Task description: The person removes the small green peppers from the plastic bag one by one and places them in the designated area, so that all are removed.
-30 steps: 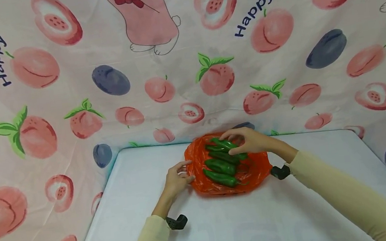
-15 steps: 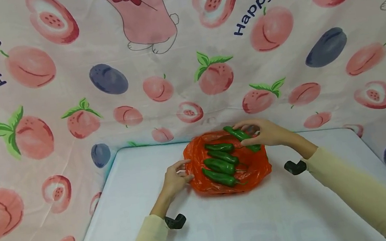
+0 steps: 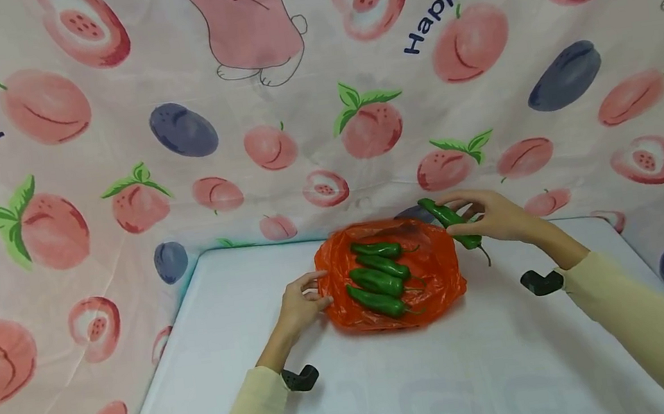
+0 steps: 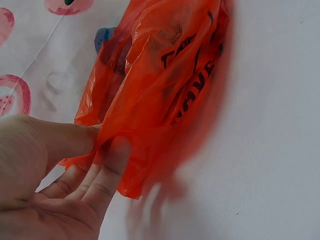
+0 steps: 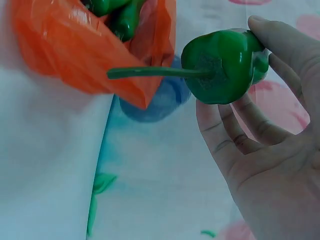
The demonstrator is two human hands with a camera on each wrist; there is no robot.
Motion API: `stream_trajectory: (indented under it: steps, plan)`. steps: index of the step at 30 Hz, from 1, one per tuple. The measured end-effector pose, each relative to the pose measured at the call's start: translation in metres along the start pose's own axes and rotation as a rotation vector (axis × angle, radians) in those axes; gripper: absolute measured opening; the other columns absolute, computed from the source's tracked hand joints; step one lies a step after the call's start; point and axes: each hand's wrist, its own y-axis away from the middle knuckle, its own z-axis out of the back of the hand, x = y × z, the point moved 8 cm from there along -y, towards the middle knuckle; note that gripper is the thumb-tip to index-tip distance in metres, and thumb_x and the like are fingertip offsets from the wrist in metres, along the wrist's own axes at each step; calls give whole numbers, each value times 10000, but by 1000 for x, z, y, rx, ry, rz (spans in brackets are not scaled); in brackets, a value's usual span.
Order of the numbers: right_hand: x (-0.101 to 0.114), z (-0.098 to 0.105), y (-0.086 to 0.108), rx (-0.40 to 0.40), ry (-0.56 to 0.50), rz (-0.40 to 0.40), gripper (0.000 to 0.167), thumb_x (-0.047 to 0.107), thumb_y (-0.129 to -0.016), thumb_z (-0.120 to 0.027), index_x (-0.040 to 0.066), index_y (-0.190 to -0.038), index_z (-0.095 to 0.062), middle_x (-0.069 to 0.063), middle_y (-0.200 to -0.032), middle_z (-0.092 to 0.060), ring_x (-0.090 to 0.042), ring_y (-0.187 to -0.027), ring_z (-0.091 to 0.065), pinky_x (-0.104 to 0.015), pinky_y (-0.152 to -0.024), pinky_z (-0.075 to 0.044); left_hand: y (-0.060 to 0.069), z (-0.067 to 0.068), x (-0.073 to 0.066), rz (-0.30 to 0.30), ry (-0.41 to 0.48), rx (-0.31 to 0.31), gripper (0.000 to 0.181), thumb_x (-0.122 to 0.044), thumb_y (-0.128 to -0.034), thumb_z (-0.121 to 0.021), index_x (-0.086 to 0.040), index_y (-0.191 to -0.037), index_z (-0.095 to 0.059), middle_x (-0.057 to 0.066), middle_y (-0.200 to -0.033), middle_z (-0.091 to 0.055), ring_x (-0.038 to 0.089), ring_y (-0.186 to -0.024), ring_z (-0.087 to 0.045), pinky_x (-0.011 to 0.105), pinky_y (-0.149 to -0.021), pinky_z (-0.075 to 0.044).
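In orange bag [image 3: 439, 282] — 4 green peppers [image 3: 376, 281]; right fingers [image 5: 265, 131] pinch 5th pepper [image 5: 225, 52].

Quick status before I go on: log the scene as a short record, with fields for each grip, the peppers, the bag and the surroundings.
Left grip: pinches the left edge of the orange plastic bag
Right grip: holds one green chili pepper by the bag's far right corner
Held pepper's stem: attached, free of the fingers
Peppers in bag: four green chili peppers, side by side
Bag: mouth open, black print on its side
Surface: white table
Backdrop: peach-print cloth
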Motion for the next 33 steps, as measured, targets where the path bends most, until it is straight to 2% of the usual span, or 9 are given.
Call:
stream_trajectory:
  steps: [3,6,9,13,16,27,33]
  plan:
    - [-4,8,6,-21,-2,-2,559,230,-921,-798,139,-1433,-591,-154,-1367,-605,-335,-1083,-672,-383,-905,-567,0,0,-1,-5,5,4,546,154,-844,-736,-6,-1356,-634,213,-1133,-624,176,-746,-678,464,-698,-603]
    - [-8,12,12,-30,-10,-15,557,228,-934,-784,140,-1445,-579,-144,-1391,-584,-347,-1107,-658,-283,-890,-539,0,1,0,4,0,4,547,143,-850,-739,-13,-1364,-631,213,-1145,-617,178,-753,-681,461,-711,-606]
    - [-16,13,16,-34,-24,-42,559,237,-944,-773,135,-1454,-567,-153,-1413,-566,-370,-1126,-640,-313,-894,-547,2,3,1,15,-8,1,539,136,-856,-739,-26,-1359,-637,192,-1138,-611,158,-746,-676,410,-699,-608]
    - [-31,16,22,-49,-43,-109,574,265,-947,-769,150,-1464,-551,-169,-1421,-556,-390,-1128,-625,-450,-876,-581,1,3,2,22,-6,4,538,136,-858,-736,-30,-1361,-636,175,-1132,-602,159,-744,-673,376,-696,-606]
    - [-41,18,27,-62,-53,-148,590,281,-945,-771,155,-1473,-542,-186,-1419,-553,-398,-1124,-628,-501,-863,-588,0,3,2,24,-2,4,543,134,-857,-738,-34,-1363,-635,176,-1138,-594,161,-741,-669,364,-698,-605]
    - [-75,15,40,-108,-30,-231,608,389,-938,-764,174,-1464,-547,-237,-1377,-583,-408,-1111,-650,-532,-880,-577,0,1,4,46,19,3,548,136,-856,-739,-39,-1365,-637,189,-1161,-598,165,-773,-677,390,-719,-610]
    - [-91,6,42,-112,-45,-255,609,402,-942,-756,177,-1466,-541,-247,-1388,-570,-439,-1145,-626,-582,-914,-554,1,0,3,47,30,6,547,138,-856,-737,-33,-1366,-635,197,-1171,-598,170,-777,-676,435,-747,-612]
